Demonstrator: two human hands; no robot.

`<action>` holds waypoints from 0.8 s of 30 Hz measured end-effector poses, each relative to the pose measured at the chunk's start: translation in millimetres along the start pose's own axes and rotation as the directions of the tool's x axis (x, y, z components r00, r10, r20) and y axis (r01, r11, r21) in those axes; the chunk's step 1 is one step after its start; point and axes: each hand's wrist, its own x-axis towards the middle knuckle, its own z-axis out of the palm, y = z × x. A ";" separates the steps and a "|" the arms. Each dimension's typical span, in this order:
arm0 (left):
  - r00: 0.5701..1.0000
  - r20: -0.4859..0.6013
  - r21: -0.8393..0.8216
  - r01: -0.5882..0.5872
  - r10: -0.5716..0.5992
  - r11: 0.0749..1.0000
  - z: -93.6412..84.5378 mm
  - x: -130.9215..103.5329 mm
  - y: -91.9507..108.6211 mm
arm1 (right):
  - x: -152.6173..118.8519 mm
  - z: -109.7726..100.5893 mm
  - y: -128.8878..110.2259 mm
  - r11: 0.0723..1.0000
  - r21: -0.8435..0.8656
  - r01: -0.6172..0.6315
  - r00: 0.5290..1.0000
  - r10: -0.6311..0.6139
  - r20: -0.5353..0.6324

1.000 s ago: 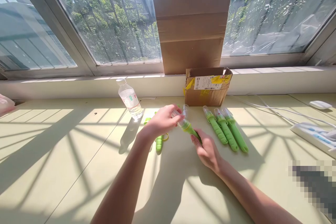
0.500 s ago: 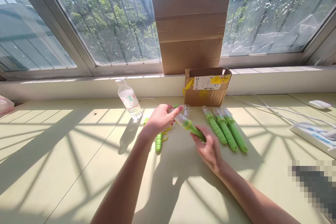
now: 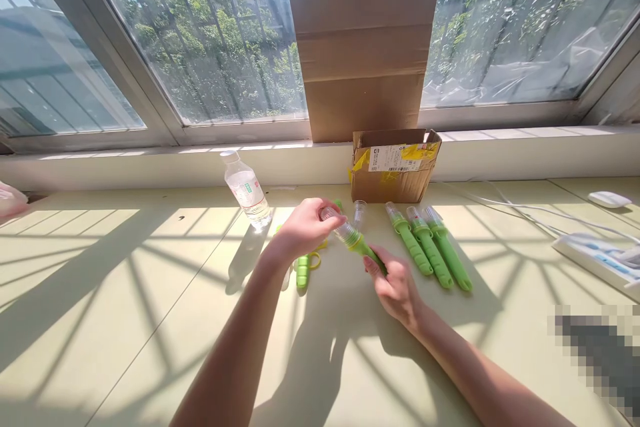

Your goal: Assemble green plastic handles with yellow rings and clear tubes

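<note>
My left hand [image 3: 311, 223] is closed on the clear ribbed plastic cap [image 3: 344, 229] at the upper end of a green handle [image 3: 371, 257]. Around the lower part of that handle, my right hand [image 3: 397, 283] is wrapped. The capped piece tilts between both hands, above the table. Beyond it stands a loose clear cap [image 3: 359, 211]. Under and beside my left wrist lie a green handle piece [image 3: 303, 271] and a yellow-green ring [image 3: 315, 260], partly covered by my arm. Several similar pieces exist; three capped green handles [image 3: 434, 255] lie side by side to the right.
A water bottle [image 3: 247, 190] stands at the back left. An open cardboard box [image 3: 393, 177] sits against the sill. At right are a white power strip [image 3: 595, 263], cables and a small white object [image 3: 609, 199]. Window bars throw shadows over the table [image 3: 150, 347].
The capped handle has shifted slightly left and down in my hands. My left fingers now cover more of the cap's end, and the loose cap behind shows more fully.
</note>
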 end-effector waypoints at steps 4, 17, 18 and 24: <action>1.000 0.014 -0.053 -0.004 0.005 0.999 -2.7 -2.2 0.6 | -0.5 1.9 2.3 1.000 -0.004 -0.001 1.000 0.001 -0.031; 0.897 -0.333 -0.781 -0.088 -0.292 0.619 45.0 17.7 4.8 | 2.2 5.7 8.5 0.989 -0.078 0.129 0.965 -0.143 -0.219; 0.886 -0.341 -0.813 -0.110 -0.313 0.572 48.0 19.0 4.2 | 2.1 5.8 8.1 0.989 -0.077 0.123 0.967 -0.137 -0.212; 0.781 -0.404 -0.886 -0.203 -0.477 0.417 55.1 20.5 4.0 | -0.6 6.7 3.3 0.984 -0.109 0.138 0.983 -0.149 -0.110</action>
